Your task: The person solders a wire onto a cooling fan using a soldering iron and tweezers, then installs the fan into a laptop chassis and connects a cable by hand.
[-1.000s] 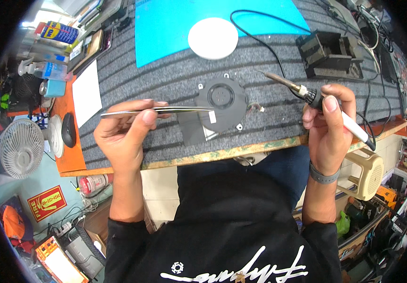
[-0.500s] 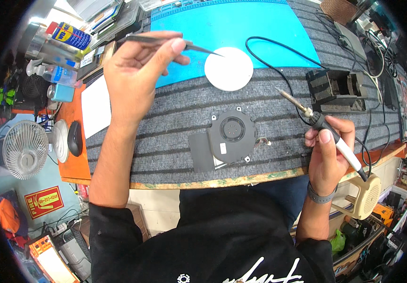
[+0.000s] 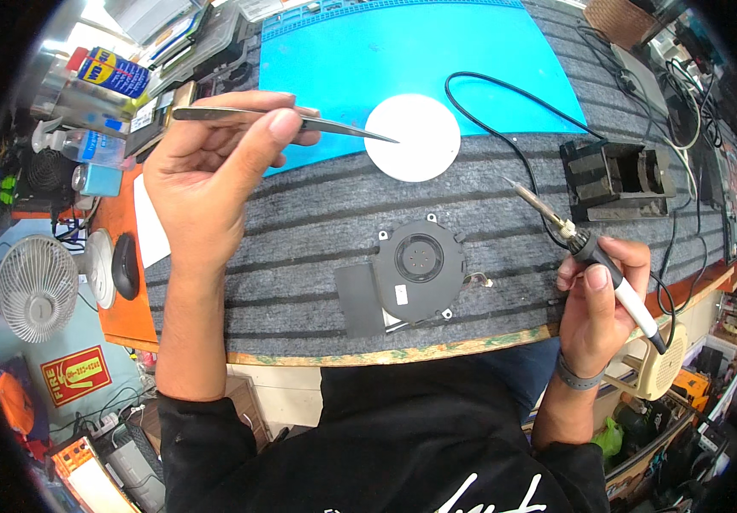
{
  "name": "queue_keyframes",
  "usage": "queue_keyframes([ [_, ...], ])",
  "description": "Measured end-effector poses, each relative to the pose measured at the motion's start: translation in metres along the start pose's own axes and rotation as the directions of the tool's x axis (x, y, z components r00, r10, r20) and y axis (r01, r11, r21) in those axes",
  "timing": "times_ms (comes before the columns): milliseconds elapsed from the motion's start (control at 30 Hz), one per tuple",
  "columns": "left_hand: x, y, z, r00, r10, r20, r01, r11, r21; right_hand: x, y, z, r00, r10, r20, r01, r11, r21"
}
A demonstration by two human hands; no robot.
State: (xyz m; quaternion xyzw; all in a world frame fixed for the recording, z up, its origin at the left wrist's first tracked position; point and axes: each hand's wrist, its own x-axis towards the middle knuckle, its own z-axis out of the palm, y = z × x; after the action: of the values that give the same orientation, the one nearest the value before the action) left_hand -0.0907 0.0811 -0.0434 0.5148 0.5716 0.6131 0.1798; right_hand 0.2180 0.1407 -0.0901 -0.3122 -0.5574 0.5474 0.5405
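Pinched in my left hand is a pair of dark metal tweezers, its tips pointing right over a round white disc. Whether the tips touch the disc I cannot tell. My right hand grips a soldering iron with a black and white handle; its tip points up and left, above the grey mat. Between my hands a black blower fan lies flat on the mat, with a short wire and plug on its right side and a dark flat flap at its left.
A blue work mat lies on the striped grey mat. The iron's black cable loops behind it towards a dark iron stand. A black computer mouse, a small white fan and a spray can are at the left.
My left hand with the tweezers has moved slightly left and down in the picture. My right hand keeps its hold on the soldering iron. The whole view has shifted a little.
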Motion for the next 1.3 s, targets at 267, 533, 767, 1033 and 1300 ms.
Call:
queue_keyframes([
  [267,0.004,-0.005,-0.002,1.000,0.006,-0.022,-0.005,1.000,0.025,0.000,0.000,-0.001,1.000,0.016,-0.010,-0.016,1.000,-0.021],
  [533,0.006,-0.010,-0.004,0.997,0.069,-0.030,-0.068,0.997,0.025,-0.001,0.002,0.001,0.999,0.006,-0.043,-0.007,1.000,-0.027],
  [767,0.009,-0.014,-0.009,0.993,0.118,-0.027,-0.117,0.993,0.014,-0.002,0.005,-0.004,0.999,-0.022,-0.027,0.020,0.998,-0.053],
  [1033,0.007,-0.016,-0.016,0.993,0.109,-0.043,-0.107,0.993,0.040,-0.002,0.007,-0.004,0.999,-0.035,-0.031,0.032,0.995,-0.092],
  [1300,0.011,-0.018,-0.011,0.993,0.119,0.014,-0.119,0.992,0.032,-0.001,0.006,-0.004,0.999,-0.038,-0.036,0.034,0.995,-0.093],
])
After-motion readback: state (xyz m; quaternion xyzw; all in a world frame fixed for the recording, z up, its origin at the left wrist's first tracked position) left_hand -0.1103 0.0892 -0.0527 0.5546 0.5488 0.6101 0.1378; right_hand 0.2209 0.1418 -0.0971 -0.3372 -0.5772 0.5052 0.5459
